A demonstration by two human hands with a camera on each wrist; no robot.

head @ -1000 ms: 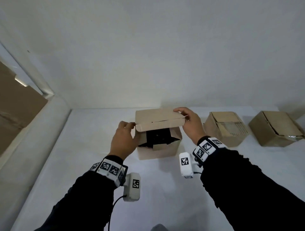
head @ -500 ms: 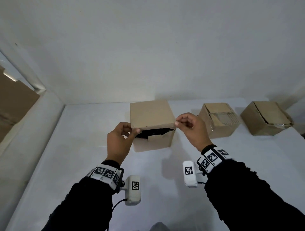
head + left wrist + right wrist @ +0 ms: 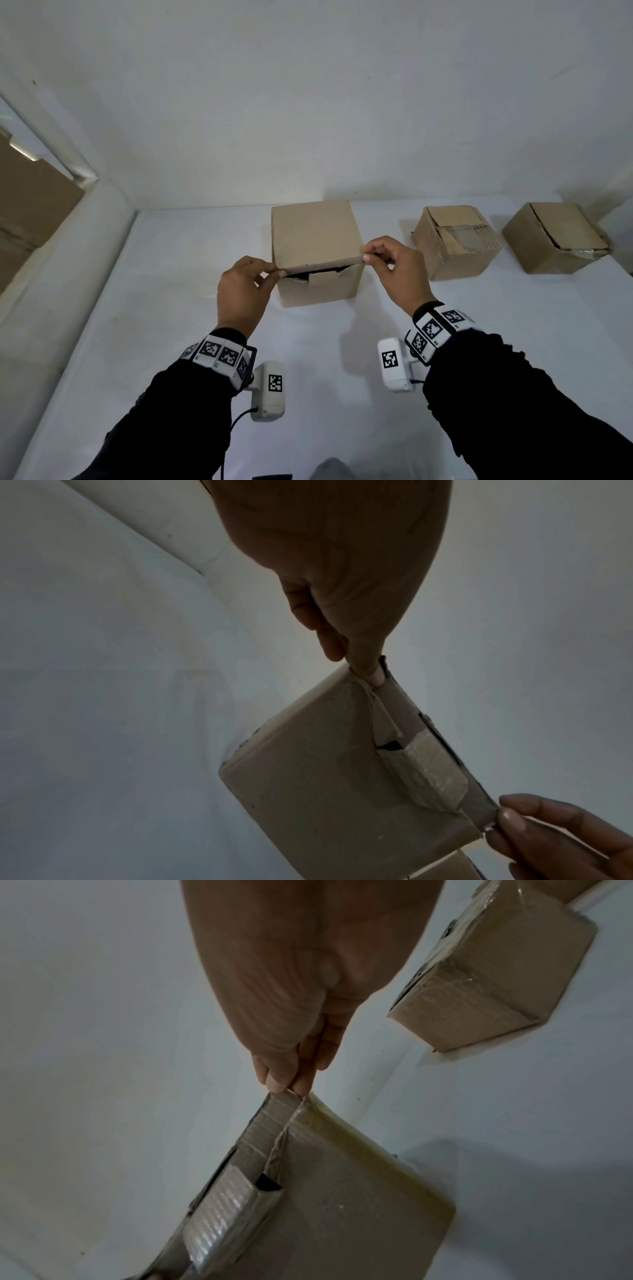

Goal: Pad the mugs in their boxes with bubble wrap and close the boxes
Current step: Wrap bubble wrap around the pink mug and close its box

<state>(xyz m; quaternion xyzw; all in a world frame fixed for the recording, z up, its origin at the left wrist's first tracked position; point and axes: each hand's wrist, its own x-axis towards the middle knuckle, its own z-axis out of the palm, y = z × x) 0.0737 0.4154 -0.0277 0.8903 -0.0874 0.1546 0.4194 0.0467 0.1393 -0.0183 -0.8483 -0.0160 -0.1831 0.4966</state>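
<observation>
Fingertips of left hand point(image 3: 244, 291) and right hand point(image 3: 397, 270) pinch box point(image 3: 322, 284) lid point(image 3: 313, 233) corners; contents seemingly dark.

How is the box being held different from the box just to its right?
The held box is gripped at its lid's front corners by the left hand and right hand; the middle box sits untouched. The held box shows a dark gap under its lid; the middle box's top is shut, creased and taped. Both are brown cardboard.

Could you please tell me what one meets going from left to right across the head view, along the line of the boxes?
left hand → box being closed → right hand → middle box → far-right box
</observation>
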